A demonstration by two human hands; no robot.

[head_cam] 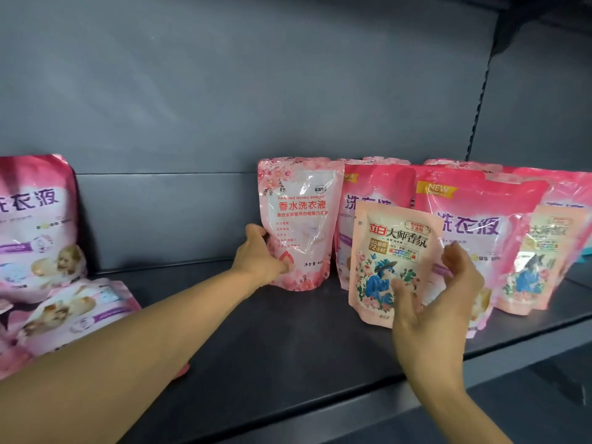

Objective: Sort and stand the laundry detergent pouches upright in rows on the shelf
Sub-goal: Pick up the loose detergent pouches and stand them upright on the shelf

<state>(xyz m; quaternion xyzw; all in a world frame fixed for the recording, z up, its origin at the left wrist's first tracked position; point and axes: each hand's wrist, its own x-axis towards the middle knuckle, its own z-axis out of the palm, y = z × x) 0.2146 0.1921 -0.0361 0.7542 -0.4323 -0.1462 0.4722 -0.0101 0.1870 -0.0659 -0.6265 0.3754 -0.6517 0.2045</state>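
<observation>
My left hand [261, 253] grips the lower left edge of a pale pink floral pouch [304, 216] that stands upright on the dark shelf [256, 341]. My right hand [439, 299] is spread with relaxed fingers around the lower right of a small peach pouch [389, 251] showing a figure in blue; the thumb lies on its front. Behind it stand large hot-pink pouches [480, 219] in a row. A second small peach pouch [538, 261] stands at the right.
At the far left one large pink pouch [35, 225] stands upright and another [73, 315] lies flat in front of it. The shelf's grey back panel [224, 91] rises behind. Its front lip [320, 411] runs across the bottom.
</observation>
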